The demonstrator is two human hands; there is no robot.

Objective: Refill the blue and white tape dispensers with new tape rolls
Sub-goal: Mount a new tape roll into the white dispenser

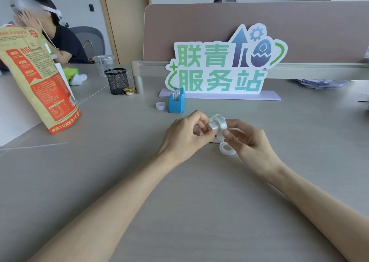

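Note:
Both my hands meet over the middle of the grey desk around a clear tape roll [218,120] with a white spool in its hole. My left hand [185,136] pinches the spool end; my right hand [246,140] grips the roll's other side. The white dispenser [216,139] sits beneath them, mostly hidden by fingers. An empty white tape core [226,149] lies on the desk just under my right hand. The blue dispenser [176,101] stands farther back with a tape roll in it, and a small white ring [160,105] sits to its left.
A large colourful sign [223,66] stands behind the blue dispenser against a desk divider [199,22]. A tall orange paper bag [38,78] stands at the left. A black mesh pen cup [116,81] and a small yellow pot [128,90] are behind it. A person sits far left.

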